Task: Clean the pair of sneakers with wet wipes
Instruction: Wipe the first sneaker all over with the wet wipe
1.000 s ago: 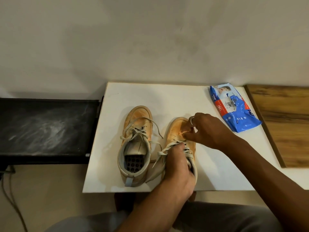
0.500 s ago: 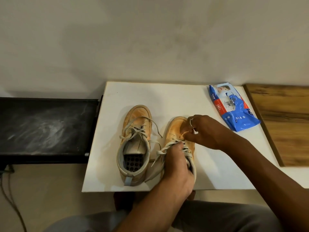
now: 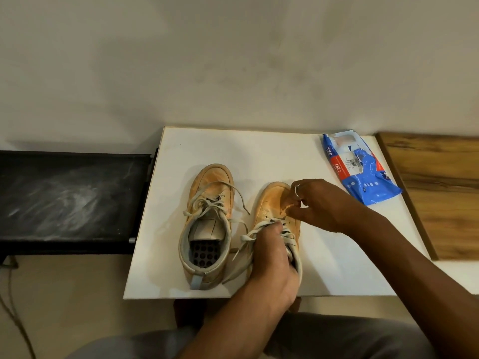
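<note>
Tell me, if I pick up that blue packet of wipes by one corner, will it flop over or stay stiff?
The blue packet of wipes would probably flop, because its wrapper looks like soft, crinkled film. It may feel slippery, since the film looks shiny. It lies flat on the white tabletop, so it is unlikely to roll.

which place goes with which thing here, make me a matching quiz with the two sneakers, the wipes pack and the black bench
1. left sneaker
2. right sneaker
3. wipes pack
4. black bench

a. far right corner of the white table
b. gripped by the left hand
c. beside the table's left edge
d. standing on the table, no hand on it

Pairs: 1-d, 2-b, 3-a, 4-c
</note>
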`<state>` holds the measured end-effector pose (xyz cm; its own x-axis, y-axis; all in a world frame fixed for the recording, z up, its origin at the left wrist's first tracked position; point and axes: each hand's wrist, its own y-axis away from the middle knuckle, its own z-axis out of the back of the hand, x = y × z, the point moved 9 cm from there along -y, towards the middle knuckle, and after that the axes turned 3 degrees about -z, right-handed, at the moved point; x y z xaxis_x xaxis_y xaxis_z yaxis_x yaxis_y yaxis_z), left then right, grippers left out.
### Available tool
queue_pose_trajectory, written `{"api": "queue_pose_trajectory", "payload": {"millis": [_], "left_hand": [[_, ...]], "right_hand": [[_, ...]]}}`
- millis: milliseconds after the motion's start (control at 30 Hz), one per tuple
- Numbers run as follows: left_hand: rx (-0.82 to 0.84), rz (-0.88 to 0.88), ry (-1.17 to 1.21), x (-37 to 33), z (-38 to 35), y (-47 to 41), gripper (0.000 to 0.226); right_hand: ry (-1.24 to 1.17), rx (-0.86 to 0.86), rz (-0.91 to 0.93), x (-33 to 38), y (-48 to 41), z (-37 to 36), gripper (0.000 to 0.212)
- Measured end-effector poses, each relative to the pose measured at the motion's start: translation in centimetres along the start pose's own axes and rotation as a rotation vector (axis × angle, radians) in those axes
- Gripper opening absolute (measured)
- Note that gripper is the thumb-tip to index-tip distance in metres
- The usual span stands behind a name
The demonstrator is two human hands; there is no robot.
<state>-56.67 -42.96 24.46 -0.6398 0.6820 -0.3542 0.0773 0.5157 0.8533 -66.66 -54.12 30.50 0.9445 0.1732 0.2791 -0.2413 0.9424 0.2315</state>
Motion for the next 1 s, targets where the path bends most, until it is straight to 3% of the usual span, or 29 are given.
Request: {"api": "queue_pose_trajectory", "payload": {"millis": [167,300,467,600,767,900,1000], "left_hand": [[0.019,0.000,0.010,0.0,-0.1,0.3,0.012],[0.006,-0.012,0.010,-0.1,0.0,0.2,0.012],[0.032,-0.009,0.033,-0.2,-0.3,0.4,0.010],[0.042,-0.032,0.030,-0.3,-0.2,0.0,0.025],[0.037,-0.014,0.022,0.0,-0.2,0.0,0.030],[0.043,-0.029,0.022,-0.2,-0.2,-0.1,0.029],[0.047,-0.012,0.006,0.2,-0.3,-0.2,0.027]], "right_hand": [[0.014,-0.052,-0.006,-0.1,-0.1,0.9,0.029],[-0.024,0.015,0.030,0.8,0.0,-0.6,0.033],[-0.052,-0.211,-0.023,0.7,-0.2,1.6,0.030],[-0.105,-0.092,0.010,1.7,-0.2,0.0,0.033],[-0.092,-0.246,-0.065,0.3,-0.5,1.7,0.028],[-0.168,-0.059,-0.030,1.0,-0.6,-0.6,0.033],[-0.101,-0.170,-0.081,0.3,-0.5,0.8,0.029]]}}
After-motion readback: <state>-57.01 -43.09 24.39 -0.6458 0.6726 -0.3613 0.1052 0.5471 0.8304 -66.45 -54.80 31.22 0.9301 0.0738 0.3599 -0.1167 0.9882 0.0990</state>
